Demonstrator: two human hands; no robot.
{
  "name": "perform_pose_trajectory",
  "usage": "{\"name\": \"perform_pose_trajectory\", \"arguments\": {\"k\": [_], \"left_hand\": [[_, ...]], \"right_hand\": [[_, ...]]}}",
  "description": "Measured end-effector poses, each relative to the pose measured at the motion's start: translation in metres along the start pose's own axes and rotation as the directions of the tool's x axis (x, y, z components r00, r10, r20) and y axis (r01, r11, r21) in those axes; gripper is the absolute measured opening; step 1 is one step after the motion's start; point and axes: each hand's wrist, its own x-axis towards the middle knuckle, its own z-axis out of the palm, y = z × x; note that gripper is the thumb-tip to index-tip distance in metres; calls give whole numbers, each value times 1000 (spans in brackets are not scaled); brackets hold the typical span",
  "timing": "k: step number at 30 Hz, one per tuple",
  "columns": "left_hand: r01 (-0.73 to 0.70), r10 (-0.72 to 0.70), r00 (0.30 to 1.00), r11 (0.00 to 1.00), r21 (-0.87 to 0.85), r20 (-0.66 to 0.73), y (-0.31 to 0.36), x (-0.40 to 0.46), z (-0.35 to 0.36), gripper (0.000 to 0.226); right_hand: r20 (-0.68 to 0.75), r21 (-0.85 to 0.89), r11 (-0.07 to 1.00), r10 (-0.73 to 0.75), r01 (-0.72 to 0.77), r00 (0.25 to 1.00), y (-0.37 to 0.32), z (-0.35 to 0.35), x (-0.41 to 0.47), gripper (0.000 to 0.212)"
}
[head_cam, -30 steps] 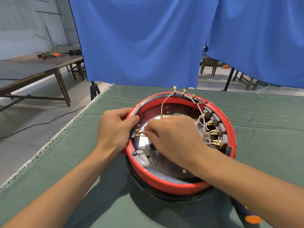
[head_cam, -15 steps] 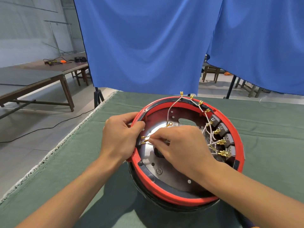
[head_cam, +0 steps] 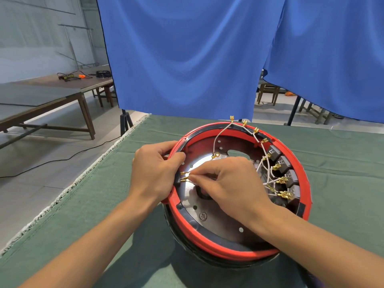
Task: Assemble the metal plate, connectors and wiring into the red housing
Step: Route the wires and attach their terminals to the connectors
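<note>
from the head camera, the red housing (head_cam: 234, 249) sits on the green cloth (head_cam: 342, 163) of the table, a round ring tilted so its open face turns up and toward the viewer, the far rim higher than the near one. no brand or readable writing shows on it; small marks on the black blocks (head_cam: 284, 163) along the right inner wall are too small to read. the metal plate (head_cam: 216, 217) lies inside the housing, shiny and drilled with small holes. white wiring (head_cam: 218, 135) loops from the far rim down into the housing and fans out on the right to brass connectors (head_cam: 285, 194) at those blocks, while other brass ends stand up at the far rim. the left hand (head_cam: 154, 173) grips the housing's left rim, thumb inside and fingers curled round the outside. the right hand (head_cam: 228, 181) reaches across the plate, its fingertips pinching at two brass terminals (head_cam: 184, 176) that point leftward toward a black piece at the left inner wall. behind hang blue curtains (head_cam: 187, 59), and a wooden table (head_cam: 52, 94) stands far left.
</note>
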Motion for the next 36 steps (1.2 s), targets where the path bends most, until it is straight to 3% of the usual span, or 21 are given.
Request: {"name": "perform_pose_trajectory", "arguments": {"k": [7,15,20,36], "left_hand": [[-27,27,1000,1000,0,2,1,0,0,23],[-20,19,1000,1000,19,13,-2,-2,3,24],[-33,32,999,999,26,14,-1,-2,3,29],[-5,6,999,999,44,-31,-9,0,5,20]], "right_hand": [[132,280,929,212,-241,968,-1,-3,2,10],[263,402,779,406,-482,875,-5,0,4,15],[296,311,809,417,-499,859,-4,-3,6,23],[382,387,805,304,-449,873,-6,-3,17,20]]}}
